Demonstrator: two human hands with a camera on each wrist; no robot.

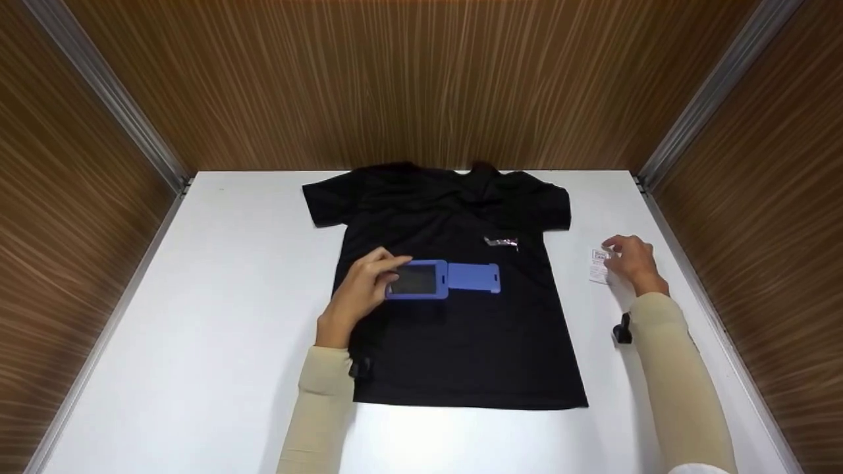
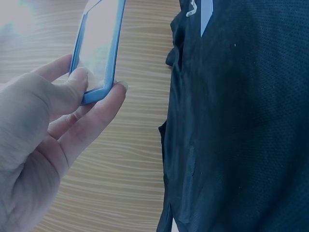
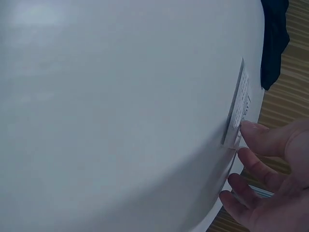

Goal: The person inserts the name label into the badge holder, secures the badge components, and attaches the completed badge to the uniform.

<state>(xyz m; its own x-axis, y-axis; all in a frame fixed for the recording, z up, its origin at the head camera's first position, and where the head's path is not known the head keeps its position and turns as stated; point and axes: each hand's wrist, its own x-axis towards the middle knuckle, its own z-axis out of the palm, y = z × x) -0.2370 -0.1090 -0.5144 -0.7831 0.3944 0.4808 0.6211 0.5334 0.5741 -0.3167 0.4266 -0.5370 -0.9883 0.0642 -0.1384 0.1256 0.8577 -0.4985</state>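
Note:
My left hand (image 1: 359,289) holds the near end of a blue plastic card holder (image 1: 444,280) above the black T-shirt, thumb on one face and fingers behind. The holder has a framed clear window, and a narrower blue piece extends from its right end. In the left wrist view, thumb and fingers pinch the holder's frame (image 2: 110,72). To the right of the shirt, my right hand (image 1: 635,263) pinches the edge of a small white printed card (image 1: 597,266). The right wrist view shows the card (image 3: 236,108) tilted, with the thumb at its edge.
The black T-shirt (image 1: 474,355) lies spread on the white table (image 1: 217,296). A small shiny strip (image 1: 502,242) sits on its chest. Wood-grain panels (image 1: 421,85) wall the back and both sides, with metal rails in the corners.

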